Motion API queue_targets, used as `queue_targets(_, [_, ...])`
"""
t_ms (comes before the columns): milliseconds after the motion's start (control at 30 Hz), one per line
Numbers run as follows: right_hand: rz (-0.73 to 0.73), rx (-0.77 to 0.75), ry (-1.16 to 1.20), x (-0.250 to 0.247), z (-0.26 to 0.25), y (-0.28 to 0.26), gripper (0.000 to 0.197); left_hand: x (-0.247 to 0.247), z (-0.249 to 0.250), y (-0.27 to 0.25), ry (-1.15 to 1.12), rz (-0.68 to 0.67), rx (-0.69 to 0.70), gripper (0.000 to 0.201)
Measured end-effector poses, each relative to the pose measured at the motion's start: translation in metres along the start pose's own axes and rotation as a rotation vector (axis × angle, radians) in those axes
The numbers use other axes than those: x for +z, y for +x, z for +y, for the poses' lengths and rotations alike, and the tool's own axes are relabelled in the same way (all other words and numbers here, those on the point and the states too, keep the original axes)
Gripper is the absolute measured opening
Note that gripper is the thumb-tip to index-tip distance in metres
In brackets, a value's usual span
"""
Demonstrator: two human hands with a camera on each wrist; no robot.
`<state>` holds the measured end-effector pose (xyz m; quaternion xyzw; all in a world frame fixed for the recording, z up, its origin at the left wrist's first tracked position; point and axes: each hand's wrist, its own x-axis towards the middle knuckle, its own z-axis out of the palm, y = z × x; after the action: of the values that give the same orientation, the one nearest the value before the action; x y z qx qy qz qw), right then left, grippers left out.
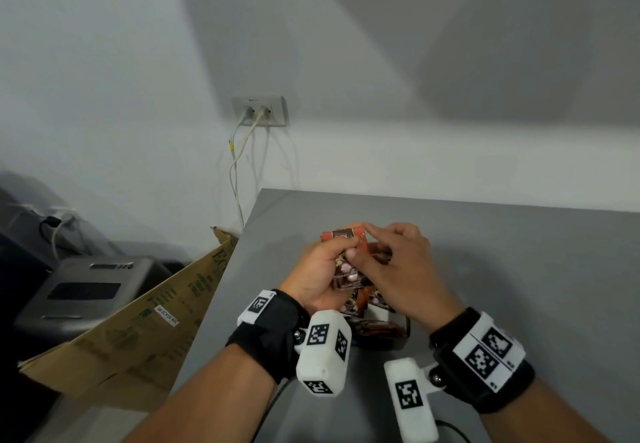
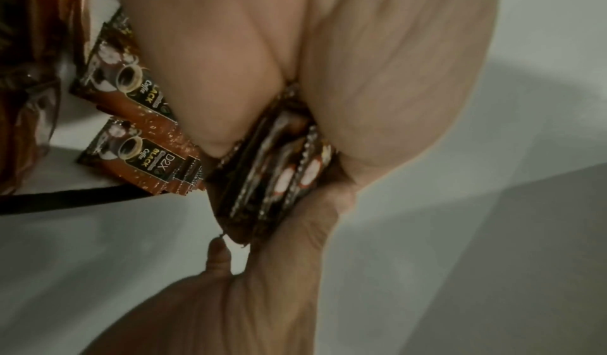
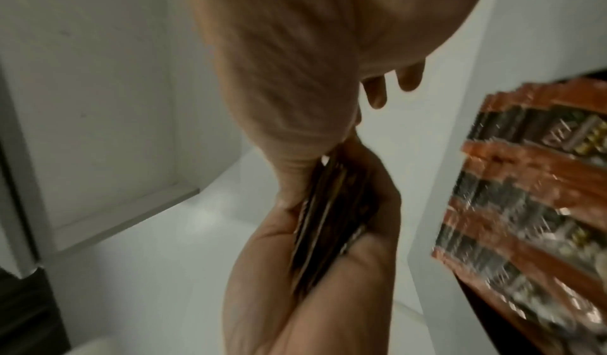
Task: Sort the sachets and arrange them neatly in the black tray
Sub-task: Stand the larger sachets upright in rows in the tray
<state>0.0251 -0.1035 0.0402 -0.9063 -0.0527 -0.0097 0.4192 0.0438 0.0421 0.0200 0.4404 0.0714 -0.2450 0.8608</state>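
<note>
Over the grey table (image 1: 519,269) my left hand (image 1: 337,252) grips a stack of sachets (image 1: 346,276), dark ones with an orange one (image 1: 346,234) at the top. In the left wrist view the stack (image 2: 282,168) sits edge-on between palm and fingers. My right hand (image 1: 362,243) pinches the stack's top with thumb and forefinger; the right wrist view shows the stack (image 3: 328,217) squeezed between both hands. Loose orange "Black Coffee" sachets (image 1: 363,299) (image 2: 137,137) lie under the hands. The black tray (image 1: 405,330) stands nearer me, with orange sachets in rows (image 3: 525,204).
The table's left edge (image 1: 221,286) runs close beside my left hand. Past it lean a flattened cardboard box (image 1: 138,321) and a grey machine (image 1: 86,290). A wall socket (image 1: 259,111) with cables hangs above the far corner. Bare tabletop stretches to the right.
</note>
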Motion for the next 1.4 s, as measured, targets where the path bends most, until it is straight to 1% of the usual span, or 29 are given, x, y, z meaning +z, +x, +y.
queue_targets(33, [-0.025, -0.009, 0.036, -0.005, 0.000, 0.000, 0.069, -0.001, 0.000, 0.000, 0.003, 0.013, 0.009, 0.028])
queue_targets(67, [-0.079, -0.053, 0.055, -0.010, 0.000, 0.001, 0.088, -0.001, 0.002, 0.000, 0.001, 0.016, 0.020, 0.032])
queue_targets(100, [-0.160, -0.130, 0.012, -0.016, -0.002, 0.001, 0.104, 0.000, 0.003, -0.002, -0.009, 0.003, 0.030, 0.037])
queue_targets(133, [-0.240, -0.214, -0.068, -0.018, -0.002, 0.003, 0.113, 0.001, 0.004, -0.002, -0.028, -0.022, 0.035, 0.041])
queue_targets(167, [-0.298, -0.289, -0.139, -0.019, -0.001, 0.005, 0.113, 0.002, 0.005, -0.003, -0.040, -0.050, 0.038, 0.044])
queue_targets(200, [-0.325, -0.341, -0.188, -0.018, -0.001, 0.008, 0.107, 0.003, 0.004, -0.003, -0.052, -0.070, 0.040, 0.050])
queue_targets(233, [-0.327, -0.361, -0.213, -0.016, 0.001, 0.010, 0.099, 0.003, 0.003, -0.003, -0.065, -0.084, 0.046, 0.061])
queue_targets(300, [-0.294, -0.382, -0.208, -0.012, 0.003, 0.014, 0.086, 0.004, 0.002, -0.003, -0.089, -0.109, 0.056, 0.082])
queue_targets(367, [-0.288, -0.400, -0.177, -0.010, 0.002, 0.014, 0.082, 0.003, 0.001, -0.003, -0.105, -0.117, 0.069, 0.091])
queue_targets(433, [-0.311, -0.415, -0.153, -0.009, 0.000, 0.014, 0.084, 0.003, 0.000, -0.004, -0.095, -0.089, 0.081, 0.092])
queue_targets(500, [-0.314, -0.419, -0.143, -0.007, -0.004, 0.014, 0.081, 0.001, 0.000, -0.003, -0.091, -0.068, 0.082, 0.088])
queue_targets(533, [-0.302, -0.419, -0.136, -0.005, -0.005, 0.015, 0.078, 0.002, 0.001, -0.003, -0.103, -0.061, 0.069, 0.083])
queue_targets(600, [-0.283, -0.423, -0.139, -0.002, -0.006, 0.018, 0.074, 0.004, 0.005, -0.005, -0.106, -0.054, 0.056, 0.064])
queue_targets(667, [-0.293, -0.422, -0.173, 0.001, -0.006, 0.019, 0.078, 0.005, 0.007, -0.005, -0.050, -0.047, 0.059, 0.039])
queue_targets(700, [-0.304, -0.407, -0.178, 0.001, -0.005, 0.019, 0.082, 0.004, 0.008, -0.005, -0.008, -0.031, 0.068, 0.031])
queue_targets(733, [-0.320, -0.380, -0.166, 0.000, -0.005, 0.019, 0.087, 0.002, 0.008, -0.005, 0.020, -0.019, 0.080, 0.030])
queue_targets(800, [-0.332, -0.315, -0.088, -0.006, -0.008, 0.018, 0.091, -0.002, 0.009, -0.006, 0.053, -0.027, 0.111, 0.045])
queue_targets(833, [-0.314, -0.283, -0.034, -0.010, -0.009, 0.019, 0.088, -0.003, 0.009, -0.006, 0.067, -0.040, 0.128, 0.052])
queue_targets(867, [-0.280, -0.256, 0.013, -0.014, -0.010, 0.020, 0.078, -0.005, 0.010, -0.006, 0.082, -0.054, 0.146, 0.058])
queue_targets(933, [-0.208, -0.193, 0.069, -0.021, -0.011, 0.026, 0.051, -0.008, 0.011, -0.005, 0.135, -0.071, 0.175, 0.064])
queue_targets(967, [-0.197, -0.157, 0.100, -0.024, -0.011, 0.028, 0.037, -0.008, 0.012, -0.004, 0.168, -0.063, 0.192, 0.066])
queue_targets(1000, [-0.198, -0.129, 0.126, -0.027, -0.010, 0.030, 0.030, -0.009, 0.012, -0.002, 0.208, -0.049, 0.212, 0.067])
queue_targets(1133, [-0.137, -0.106, 0.077, -0.029, -0.002, 0.036, 0.018, -0.008, 0.012, 0.002, 0.349, 0.065, 0.244, 0.059])
queue_targets(1200, [-0.083, -0.061, 0.126, -0.032, 0.006, 0.038, 0.014, -0.008, 0.011, 0.004, 0.358, 0.128, 0.238, 0.058])
queue_targets(1267, [0.006, -0.023, 0.118, -0.036, 0.020, 0.040, 0.015, -0.013, 0.012, 0.006, 0.335, 0.230, 0.232, 0.052])
queue_targets(1300, [0.028, -0.012, 0.053, -0.037, 0.028, 0.040, 0.015, -0.017, 0.013, 0.006, 0.322, 0.276, 0.235, 0.047])
queue_targets(1333, [0.014, 0.003, -0.041, -0.036, 0.037, 0.039, 0.015, -0.021, 0.013, 0.007, 0.324, 0.310, 0.236, 0.042])
queue_targets(1400, [-0.068, 0.038, -0.213, -0.029, 0.053, 0.035, 0.015, -0.028, 0.013, 0.007, 0.348, 0.335, 0.222, 0.039])
